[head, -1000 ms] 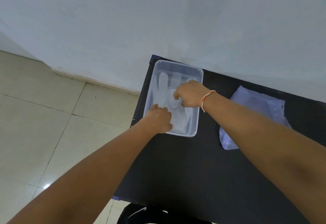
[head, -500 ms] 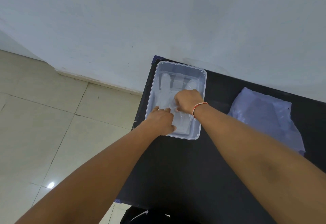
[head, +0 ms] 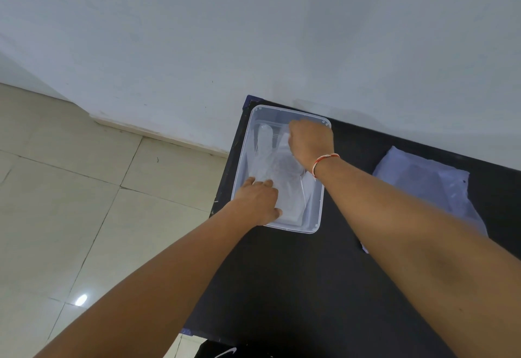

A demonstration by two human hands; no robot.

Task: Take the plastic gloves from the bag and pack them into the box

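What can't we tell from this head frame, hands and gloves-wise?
- Right hand, head view: fingertips hidden under its own back and blurred; grip unclear.
- Thin see-through plastic gloves in the clear rectangular plastic box: count unreadable, layers overlap.
- Translucent bluish plastic bag: contents hazy, near corner behind the right forearm.
- Left hand: palm contact hidden by the hand.

Two bare hands, left hand [head: 258, 199] and right hand [head: 310, 140], press plastic gloves [head: 277, 168] inside a clear box [head: 317, 211] on a black counter [head: 296, 287], frame center.

I see a clear rectangular plastic box [head: 315, 218] holding translucent whitish plastic gloves [head: 277, 166] on a matte black tabletop [head: 296, 287], beside a pale lilac plastic bag [head: 428, 185], with a red-and-white string bracelet [head: 324, 160].
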